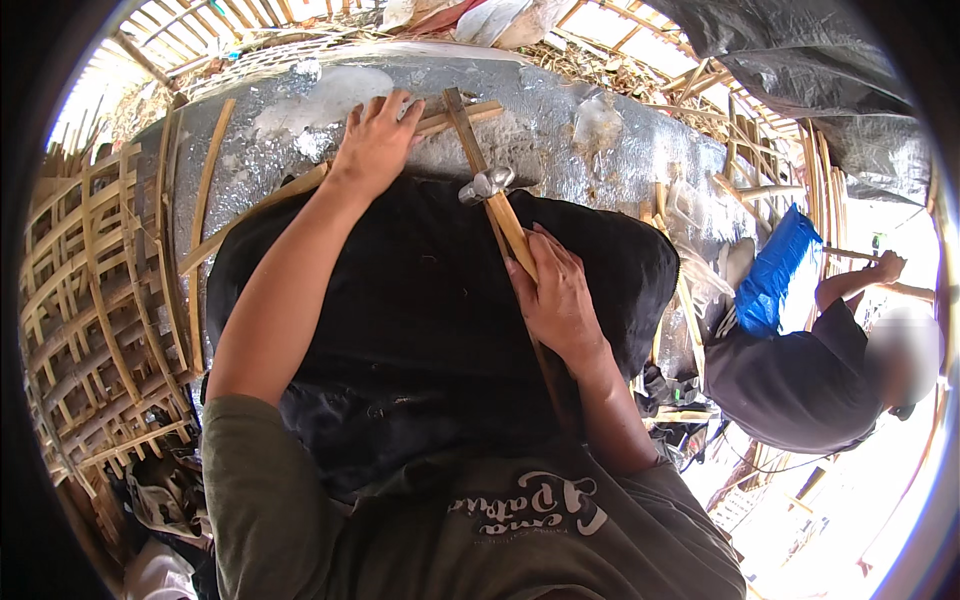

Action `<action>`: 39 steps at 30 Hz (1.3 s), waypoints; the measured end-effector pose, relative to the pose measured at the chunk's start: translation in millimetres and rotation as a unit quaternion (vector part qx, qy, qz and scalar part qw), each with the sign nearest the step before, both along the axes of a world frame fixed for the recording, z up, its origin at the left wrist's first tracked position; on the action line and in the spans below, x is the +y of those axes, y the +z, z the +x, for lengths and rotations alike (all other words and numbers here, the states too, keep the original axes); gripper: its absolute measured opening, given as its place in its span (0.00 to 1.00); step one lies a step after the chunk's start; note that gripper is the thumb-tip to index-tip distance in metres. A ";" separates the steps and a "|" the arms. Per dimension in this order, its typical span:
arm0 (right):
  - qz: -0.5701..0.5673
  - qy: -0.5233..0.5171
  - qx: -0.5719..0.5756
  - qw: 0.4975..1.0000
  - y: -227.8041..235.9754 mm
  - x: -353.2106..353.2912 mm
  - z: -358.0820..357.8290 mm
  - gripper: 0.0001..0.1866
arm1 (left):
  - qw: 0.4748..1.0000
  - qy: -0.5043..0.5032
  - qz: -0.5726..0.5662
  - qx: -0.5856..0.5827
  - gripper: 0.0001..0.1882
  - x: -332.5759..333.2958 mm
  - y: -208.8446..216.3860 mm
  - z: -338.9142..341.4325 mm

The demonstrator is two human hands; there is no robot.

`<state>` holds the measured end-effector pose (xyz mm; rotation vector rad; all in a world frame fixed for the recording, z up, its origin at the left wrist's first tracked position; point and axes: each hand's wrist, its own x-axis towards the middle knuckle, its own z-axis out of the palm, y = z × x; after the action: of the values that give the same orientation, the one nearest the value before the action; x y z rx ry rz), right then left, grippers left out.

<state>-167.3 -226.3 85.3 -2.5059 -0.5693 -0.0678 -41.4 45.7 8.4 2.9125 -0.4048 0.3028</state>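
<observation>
My left hand [378, 148] reaches forward over a long bamboo strip [455, 120], its fingers apart and the palm hidden. In my right hand [560, 300] is a hammer, fingers closed round its wooden handle [512, 232]. The metal hammer head [487, 185] lies over a second, darker strip [464, 130], which crosses the first strip just right of my left hand. This darker strip runs back toward me beside the handle, partly hidden by my right hand. Black cloth [420, 290] covers my lap below both hands.
A woven bamboo lattice [110, 270] stands at the left. Grey sheeting [550, 90] covers the surface ahead, with loose strips on it. At the right, another person [800, 370] sits near a blue bundle [780, 265]. Dark plastic sheeting [790, 60] hangs at the upper right.
</observation>
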 end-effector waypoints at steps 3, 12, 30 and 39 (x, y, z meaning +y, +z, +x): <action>-0.005 0.003 0.006 1.000 1.4 0.1 0.1 0.16 | 0.998 -0.037 -0.059 -0.007 0.24 13.9 -2.8 5.2; -0.006 0.009 0.017 1.000 1.5 -1.2 0.6 0.16 | 0.995 -0.041 -0.089 0.018 0.18 14.9 -4.0 6.3; -0.016 0.009 0.030 0.999 -1.1 -1.0 0.9 0.16 | 0.994 -0.107 0.019 -0.023 0.28 -22.4 -0.4 3.6; -0.022 0.009 0.036 0.999 4.2 1.4 1.2 0.16 | 0.992 -0.122 0.044 -0.007 0.30 -20.2 -6.1 8.8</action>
<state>-166.1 -224.9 89.5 -2.5332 -0.5702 0.0414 -32.6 25.5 2.3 2.9042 -0.7863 0.2743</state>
